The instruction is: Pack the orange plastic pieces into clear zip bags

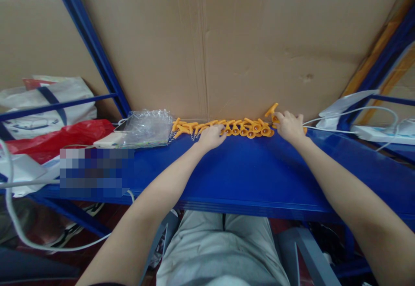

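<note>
Handled pieces [250, 134] lie on the bench [246, 171], before cardboard [246, 52], right of packet [147, 128].

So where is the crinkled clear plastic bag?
In the head view, the bag lies left of centre on the flat blue tabletop, beside the orange plastic pieces.

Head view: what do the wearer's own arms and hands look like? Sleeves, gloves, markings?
Left hand and right hand: no gloves; rings can't be ruled out. Left forearm and right forearm: bare, no watch, cable or clear markings. A dark edge, possibly a sleeve, borders the left one.
</note>
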Demonstrator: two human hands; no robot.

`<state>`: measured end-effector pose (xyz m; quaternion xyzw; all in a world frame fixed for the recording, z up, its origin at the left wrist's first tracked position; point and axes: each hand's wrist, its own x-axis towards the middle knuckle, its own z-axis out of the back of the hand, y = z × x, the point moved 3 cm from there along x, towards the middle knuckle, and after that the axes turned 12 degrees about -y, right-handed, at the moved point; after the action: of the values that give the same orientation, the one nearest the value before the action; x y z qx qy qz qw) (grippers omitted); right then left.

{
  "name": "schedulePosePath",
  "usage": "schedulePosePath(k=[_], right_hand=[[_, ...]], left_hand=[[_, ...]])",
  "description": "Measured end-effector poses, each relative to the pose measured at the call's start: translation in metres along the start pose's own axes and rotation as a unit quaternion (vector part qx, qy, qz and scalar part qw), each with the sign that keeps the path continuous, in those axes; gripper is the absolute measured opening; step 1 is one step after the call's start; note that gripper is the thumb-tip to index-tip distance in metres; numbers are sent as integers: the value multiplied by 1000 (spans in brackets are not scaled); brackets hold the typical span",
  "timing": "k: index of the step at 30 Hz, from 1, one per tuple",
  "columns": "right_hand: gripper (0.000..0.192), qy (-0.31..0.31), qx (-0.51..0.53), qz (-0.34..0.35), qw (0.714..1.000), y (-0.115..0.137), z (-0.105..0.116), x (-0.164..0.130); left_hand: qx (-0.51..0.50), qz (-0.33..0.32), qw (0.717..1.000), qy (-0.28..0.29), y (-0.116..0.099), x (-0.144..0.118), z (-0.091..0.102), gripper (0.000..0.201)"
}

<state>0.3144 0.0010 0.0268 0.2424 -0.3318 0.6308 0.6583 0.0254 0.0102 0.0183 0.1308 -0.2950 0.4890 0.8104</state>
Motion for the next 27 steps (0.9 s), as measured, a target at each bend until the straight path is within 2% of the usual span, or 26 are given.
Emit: schedulePosePath(k=[5, 9, 13, 18, 23, 27], right_hand=[[40, -39, 90, -32, 995, 11, -3, -2], [42, -8, 141, -56, 988, 22, -15, -5], [47, 51, 159, -97, 981, 22, -25, -6], [47, 93, 140, -74, 983, 23, -28, -8], [51, 99, 128, -58, 985, 28, -19, -10], [58, 113, 107, -26, 988, 27, -11, -9]], left_hand=[[2, -5, 1000, 3, 0, 0, 0, 25], [3, -3, 1000, 4, 0, 0, 1, 26], [4, 3, 1000, 5, -1, 0, 3, 26], [17, 7, 1000, 26, -2, 0, 4, 28], [30, 15, 999, 40, -3, 1, 9, 30], [85, 54, 994, 52, 8, 3, 16, 33]])
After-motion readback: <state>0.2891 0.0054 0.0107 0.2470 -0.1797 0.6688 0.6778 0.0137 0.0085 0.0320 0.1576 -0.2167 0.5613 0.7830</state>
